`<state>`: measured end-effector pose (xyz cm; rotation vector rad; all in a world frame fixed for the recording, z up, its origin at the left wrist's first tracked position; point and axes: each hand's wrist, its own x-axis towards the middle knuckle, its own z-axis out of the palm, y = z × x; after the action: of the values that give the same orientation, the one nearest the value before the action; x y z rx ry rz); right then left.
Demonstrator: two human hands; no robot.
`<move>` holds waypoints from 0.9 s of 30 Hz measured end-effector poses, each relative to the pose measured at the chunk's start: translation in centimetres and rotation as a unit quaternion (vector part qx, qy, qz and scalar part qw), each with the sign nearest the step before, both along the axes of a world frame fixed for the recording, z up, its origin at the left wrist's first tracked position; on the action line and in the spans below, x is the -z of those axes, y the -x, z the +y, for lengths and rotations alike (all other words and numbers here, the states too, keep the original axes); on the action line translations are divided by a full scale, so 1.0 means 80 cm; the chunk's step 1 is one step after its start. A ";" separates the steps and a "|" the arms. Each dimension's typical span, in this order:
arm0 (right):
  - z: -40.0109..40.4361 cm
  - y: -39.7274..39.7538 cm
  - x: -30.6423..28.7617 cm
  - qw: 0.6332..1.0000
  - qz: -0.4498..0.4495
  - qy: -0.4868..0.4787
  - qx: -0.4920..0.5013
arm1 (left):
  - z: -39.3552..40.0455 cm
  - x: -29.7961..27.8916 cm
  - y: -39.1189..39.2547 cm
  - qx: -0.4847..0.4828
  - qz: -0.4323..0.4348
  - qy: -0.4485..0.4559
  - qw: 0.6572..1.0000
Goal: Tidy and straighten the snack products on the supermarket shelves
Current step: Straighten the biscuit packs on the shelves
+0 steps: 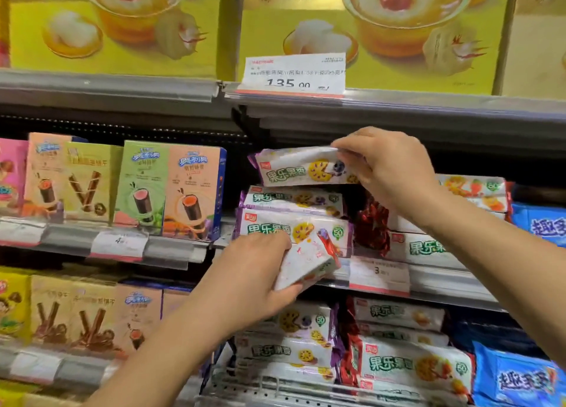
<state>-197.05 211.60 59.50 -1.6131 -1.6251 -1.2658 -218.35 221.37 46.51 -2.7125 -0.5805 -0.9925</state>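
White-and-purple biscuit packs with green lettering are stacked on the middle shelf. My right hand [387, 169] pinches the right end of the top purple pack [294, 167], lifted slightly above the stack [294, 213]. My left hand [254, 272] grips a red-ended white pack [309, 264], tilted in front of the shelf edge below the stack. Red-ended packs of the same brand [425, 247] lie to the right, partly hidden behind my right forearm.
Upright wafer-roll boxes [171, 189] stand left of the stack. Yellow gift boxes [382, 33] fill the top shelf above a price tag [294, 72]. Blue packs [542, 223] sit far right. The lower shelf holds more biscuit packs [407, 363] and boxes [92, 318].
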 end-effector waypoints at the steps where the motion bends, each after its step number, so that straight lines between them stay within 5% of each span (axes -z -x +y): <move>1: 0.012 0.000 -0.006 1.000 0.015 0.006 0.005 | 0.001 0.001 -0.001 -0.001 0.002 0.000 1.000; 7: 0.072 -0.010 -0.017 0.995 0.081 0.033 0.056 | 0.001 0.003 -0.004 0.012 -0.025 -0.016 0.999; 12: 0.094 -0.012 -0.023 0.954 0.121 0.250 0.116 | 0.002 0.005 -0.003 0.020 -0.034 -0.004 0.999; 17: 0.094 -0.006 -0.028 0.965 0.054 0.212 0.141 | -0.004 0.002 -0.004 0.007 -0.041 0.005 0.999; 27: 0.087 -0.013 -0.022 0.967 0.080 0.217 0.103 | -0.014 -0.001 -0.011 -0.025 -0.022 0.005 0.999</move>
<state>-196.03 218.54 61.23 -2.1348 -1.7511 -0.8772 -217.48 220.28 46.56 -2.6762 -0.6588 -1.0431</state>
